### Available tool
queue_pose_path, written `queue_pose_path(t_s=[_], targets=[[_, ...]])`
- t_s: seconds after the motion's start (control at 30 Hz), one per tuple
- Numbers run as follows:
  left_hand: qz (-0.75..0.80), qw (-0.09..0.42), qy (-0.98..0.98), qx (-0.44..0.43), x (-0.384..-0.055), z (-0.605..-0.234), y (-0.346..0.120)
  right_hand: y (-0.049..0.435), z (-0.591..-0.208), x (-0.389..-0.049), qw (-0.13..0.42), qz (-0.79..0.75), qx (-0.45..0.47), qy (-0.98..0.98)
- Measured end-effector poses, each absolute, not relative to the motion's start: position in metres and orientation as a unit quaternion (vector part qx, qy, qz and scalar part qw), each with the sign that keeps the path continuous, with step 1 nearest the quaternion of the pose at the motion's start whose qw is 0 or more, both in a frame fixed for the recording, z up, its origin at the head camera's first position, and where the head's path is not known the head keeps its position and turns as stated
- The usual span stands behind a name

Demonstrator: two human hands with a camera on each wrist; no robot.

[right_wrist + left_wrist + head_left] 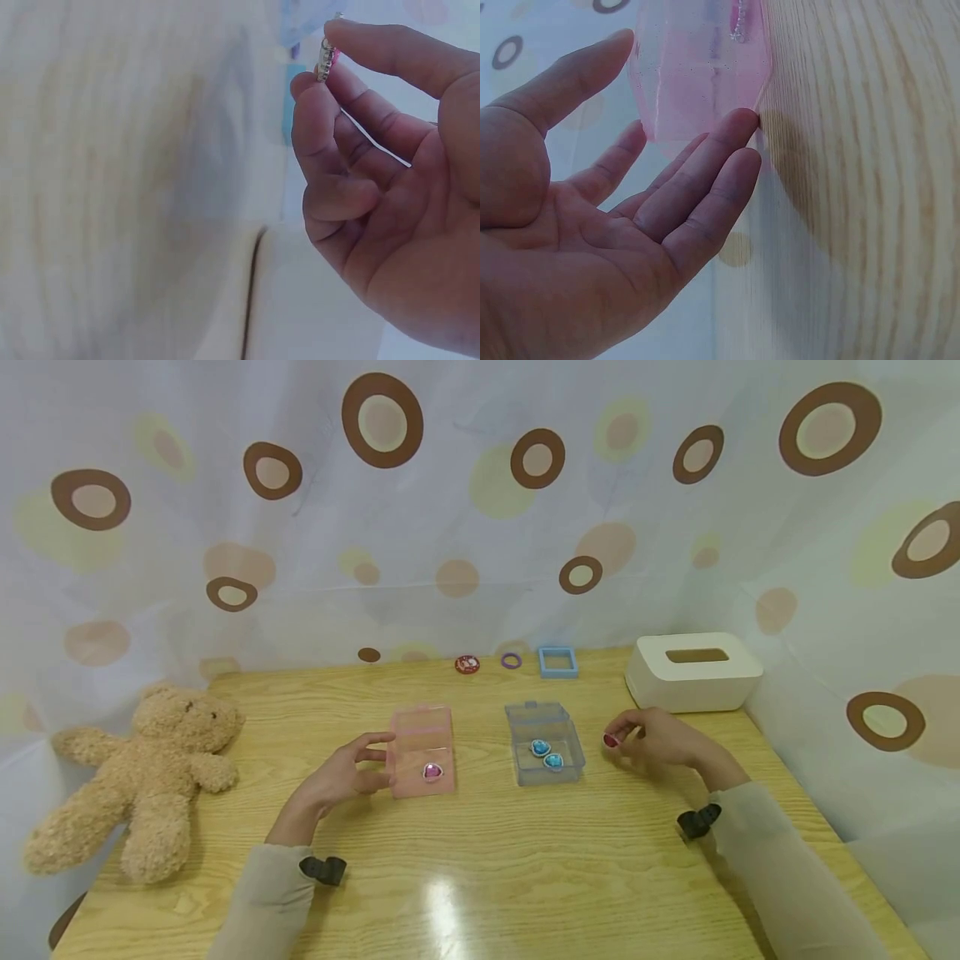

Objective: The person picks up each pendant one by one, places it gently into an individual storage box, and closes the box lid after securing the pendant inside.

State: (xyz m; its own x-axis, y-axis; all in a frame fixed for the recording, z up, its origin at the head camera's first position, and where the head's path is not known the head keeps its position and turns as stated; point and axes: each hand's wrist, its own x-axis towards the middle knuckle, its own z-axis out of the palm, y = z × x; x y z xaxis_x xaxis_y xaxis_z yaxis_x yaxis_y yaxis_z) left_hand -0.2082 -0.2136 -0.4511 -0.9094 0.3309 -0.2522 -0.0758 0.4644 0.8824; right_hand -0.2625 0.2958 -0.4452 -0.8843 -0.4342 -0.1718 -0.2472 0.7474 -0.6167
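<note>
Here, our right grip (pixel 654 737) pinches a silver-rimmed pink gem (pixel 611 740) near the translucent blue-grey plastic box (pixel 547 777), where fingertips slipping off its thin edge could drop it, while our left grip (pixel 347 772), fingers apart, borders the translucent pink plastic box (pixel 415 788).

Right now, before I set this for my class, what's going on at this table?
A person is handling small gems and two open boxes. The right hand pinches a pink gem to the right of the blue-grey box, which holds two blue gems. The left hand is at the left edge of the pink box, where another pink gem lies.
</note>
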Motion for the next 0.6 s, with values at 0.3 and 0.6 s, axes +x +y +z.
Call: queue_pose_path(t_s=[0.3, 0.6], targets=[[0.512, 0.199, 0.832, 0.078, -0.208, -0.450, -0.213, 0.288, -0.432, -0.270, 0.137, -0.326, -0.188, 0.916], [0.511, 0.201, 0.832, 0.082, -0.207, -0.449, -0.213, 0.266, -0.423, -0.277, 0.127, -0.347, -0.193, 0.909]])
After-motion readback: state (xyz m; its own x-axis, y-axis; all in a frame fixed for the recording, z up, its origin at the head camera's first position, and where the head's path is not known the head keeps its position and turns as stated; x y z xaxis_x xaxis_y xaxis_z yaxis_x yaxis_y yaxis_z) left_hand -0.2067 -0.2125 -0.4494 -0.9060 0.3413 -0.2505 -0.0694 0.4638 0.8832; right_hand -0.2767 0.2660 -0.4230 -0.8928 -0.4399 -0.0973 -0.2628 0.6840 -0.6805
